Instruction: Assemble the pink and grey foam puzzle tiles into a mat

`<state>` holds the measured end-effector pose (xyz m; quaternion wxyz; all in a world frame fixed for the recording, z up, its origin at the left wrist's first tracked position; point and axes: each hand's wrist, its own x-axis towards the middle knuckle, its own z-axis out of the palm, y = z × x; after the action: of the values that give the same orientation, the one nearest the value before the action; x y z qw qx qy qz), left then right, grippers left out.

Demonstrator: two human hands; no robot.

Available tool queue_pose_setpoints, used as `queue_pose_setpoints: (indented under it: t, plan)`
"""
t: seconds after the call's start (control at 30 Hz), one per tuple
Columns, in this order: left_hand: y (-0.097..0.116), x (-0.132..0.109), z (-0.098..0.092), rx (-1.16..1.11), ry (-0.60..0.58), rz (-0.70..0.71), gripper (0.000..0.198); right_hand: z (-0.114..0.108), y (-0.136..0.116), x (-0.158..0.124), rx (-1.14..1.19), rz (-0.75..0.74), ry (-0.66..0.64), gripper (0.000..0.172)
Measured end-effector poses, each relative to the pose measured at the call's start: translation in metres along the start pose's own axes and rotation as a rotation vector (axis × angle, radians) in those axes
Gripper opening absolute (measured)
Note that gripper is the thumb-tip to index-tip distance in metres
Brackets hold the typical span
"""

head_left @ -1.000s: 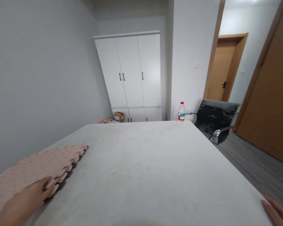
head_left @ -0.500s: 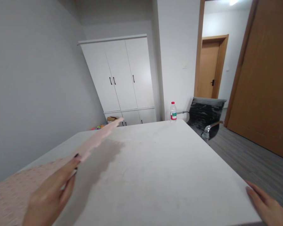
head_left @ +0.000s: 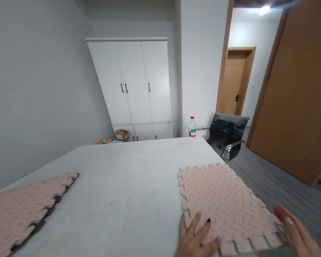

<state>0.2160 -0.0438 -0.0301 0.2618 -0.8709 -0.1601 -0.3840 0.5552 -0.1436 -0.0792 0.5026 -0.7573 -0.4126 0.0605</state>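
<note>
A pink foam mat tile (head_left: 216, 200) with toothed, puzzle-like edges lies flat on the white table (head_left: 117, 200), near its right side. My left hand (head_left: 196, 235) rests on the tile's near left part, fingers spread over its surface and edge. Beside the near right corner is my right hand (head_left: 298, 230), fingers stretched out and touching or very close to the tile's edge. More pink foam matting (head_left: 24, 208) lies at the table's left side, its dark underside showing along the toothed edge. The left part of that matting is cut off by the frame.
A plastic bottle with a red cap (head_left: 192, 127) stands at the table's far right corner. Beyond it is a black chair (head_left: 227, 134). A cardboard box (head_left: 122, 135) and colourful items (head_left: 107, 141) sit behind the far edge, before a white cabinet (head_left: 133, 82).
My left hand has moved from left to right, and the pink tile it held raised now lies flat on the right. My right hand has moved slightly, from table edge to tile corner.
</note>
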Motion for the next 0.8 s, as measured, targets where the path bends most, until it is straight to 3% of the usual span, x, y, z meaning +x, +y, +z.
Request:
queue_pose_setpoints:
  t: [0.13, 0.33, 0.47, 0.6, 0.7, 0.8]
  plan:
    - [-0.003, -0.007, 0.0, 0.038, -0.089, 0.015, 0.033, 0.009, 0.002, 0.0, -0.091, -0.083, -0.16, 0.053]
    - [-0.004, -0.01, 0.009, 0.017, -0.114, -0.013, 0.046, 0.022, 0.003, 0.01, -0.197, -0.164, -0.184, 0.052]
    - [-0.005, -0.011, 0.006, -0.068, -0.224, -0.025, 0.046, 0.021, 0.007, 0.012, -0.219, -0.181, -0.2, 0.053]
    - [-0.028, -0.011, -0.026, -0.179, -0.348, -0.086, 0.049, 0.017, 0.011, 0.012, -0.235, -0.205, -0.217, 0.054]
    - [-0.068, -0.028, -0.067, -0.147, -0.409, -0.343, 0.046, 0.017, 0.014, 0.013, -0.237, -0.188, -0.235, 0.057]
    - [-0.124, -0.074, -0.117, 0.006, -0.314, -0.673, 0.038, 0.018, 0.018, 0.015, -0.238, -0.205, -0.239, 0.059]
